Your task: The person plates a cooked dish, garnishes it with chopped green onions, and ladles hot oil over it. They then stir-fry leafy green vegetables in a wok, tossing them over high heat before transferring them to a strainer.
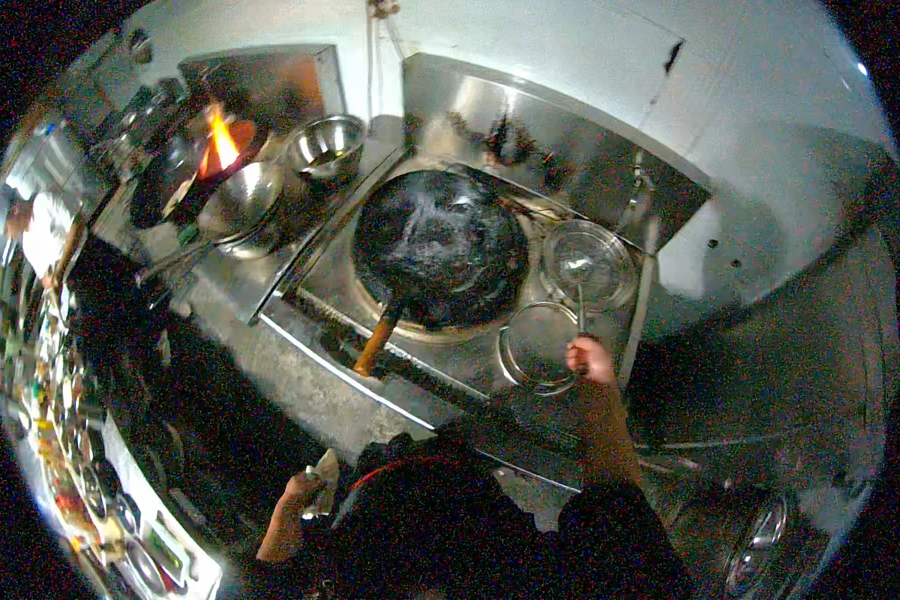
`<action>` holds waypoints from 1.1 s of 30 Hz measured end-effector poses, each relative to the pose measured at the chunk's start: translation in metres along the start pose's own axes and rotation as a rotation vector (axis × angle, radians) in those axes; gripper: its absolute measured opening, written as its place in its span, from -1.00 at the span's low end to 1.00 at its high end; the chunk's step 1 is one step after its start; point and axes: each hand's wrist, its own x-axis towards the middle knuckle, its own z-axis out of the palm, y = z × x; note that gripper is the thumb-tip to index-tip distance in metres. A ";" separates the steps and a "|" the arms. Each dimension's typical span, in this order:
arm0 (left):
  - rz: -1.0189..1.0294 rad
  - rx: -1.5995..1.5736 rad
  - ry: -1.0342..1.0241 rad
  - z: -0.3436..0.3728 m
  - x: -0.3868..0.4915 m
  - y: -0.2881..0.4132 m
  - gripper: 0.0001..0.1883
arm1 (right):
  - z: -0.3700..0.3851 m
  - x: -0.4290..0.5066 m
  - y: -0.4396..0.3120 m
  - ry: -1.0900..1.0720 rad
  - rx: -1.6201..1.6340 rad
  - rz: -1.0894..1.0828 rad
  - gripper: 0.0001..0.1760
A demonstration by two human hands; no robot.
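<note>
My right hand [592,358] is closed round the handle of a ladle [581,315], whose far end reaches into a round metal bowl [586,262] at the right of the range. Just below that bowl is a second round metal vessel [541,343], beside my hand. A large dark wok [441,247] with a wooden handle [376,345] sits on the burner to the left; pale streaks mark its inside. Low in the view, my left hand [304,487] grips a pale cloth [328,480], away from the wok handle.
On the neighbouring range at the upper left, a flame [221,142] rises by a dark pan, near a metal bowl [326,146] and a strainer or bowl with a handle [244,199]. A steel splashback [592,165] stands behind the wok. Containers crowd a counter at the far left.
</note>
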 end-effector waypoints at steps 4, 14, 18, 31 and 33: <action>-0.032 -0.041 0.036 0.006 -0.055 -0.019 -0.73 | 0.041 -0.039 0.001 0.024 0.184 -0.098 -0.87; -0.073 -0.275 0.053 0.058 -0.193 -0.018 -0.71 | 0.126 -0.096 0.019 0.126 -0.041 -0.456 -0.42; 0.103 0.034 0.043 0.013 -0.132 -0.094 -0.58 | 0.077 -0.066 0.136 0.608 -0.785 -0.771 -0.39; -0.058 0.596 0.166 -0.047 0.094 -0.258 -0.49 | 0.076 -0.059 0.327 -0.058 -1.275 -0.375 -0.70; -0.121 0.385 0.140 -0.040 0.108 -0.268 -0.42 | 0.081 -0.033 0.380 -0.253 -0.944 -0.036 -0.64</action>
